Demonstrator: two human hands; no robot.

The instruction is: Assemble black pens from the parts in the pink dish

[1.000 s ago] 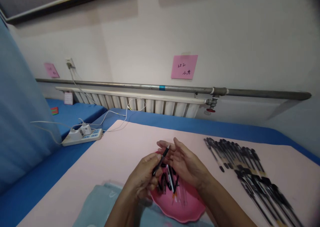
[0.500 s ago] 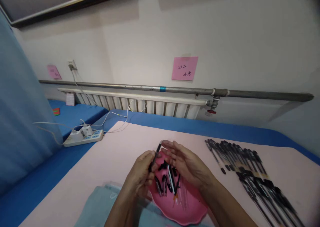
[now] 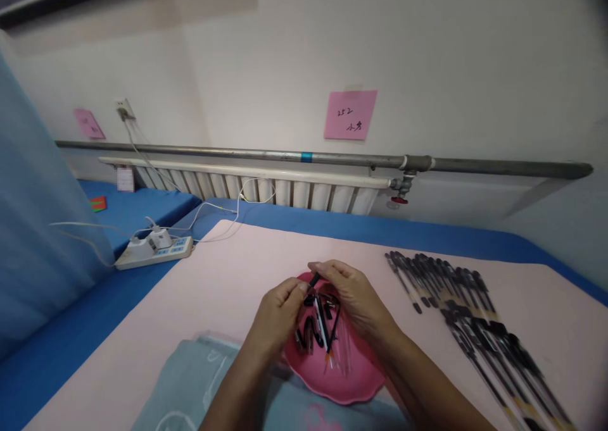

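Note:
Over the far part of a pink scalloped plate (image 3: 339,390), my left hand (image 3: 279,309) grips a short black pen piece (image 3: 314,280) between thumb and fingers. My right hand (image 3: 355,297) pinches the upper end of that same piece, its fingers curled. How much of the piece lies inside the hands is hidden. Below them in the plate are loose pen parts: black caps with clips (image 3: 309,335), a white-and-black barrel (image 3: 321,322), and clear refill tubes with orange tips (image 3: 338,356).
Rows of black-capped pens (image 3: 441,280) lie at right on a pink sheet (image 3: 247,263); more pens (image 3: 503,358) lie nearer. A light-blue cloth (image 3: 190,380) is under the plate's near side. At left stands a power strip (image 3: 156,254) with white cables. A radiator (image 3: 285,193) runs along the wall.
My right hand has closed from loosely spread fingers onto the upper end of the pen piece. The piece has tilted lower between my hands. The view has shifted slightly.

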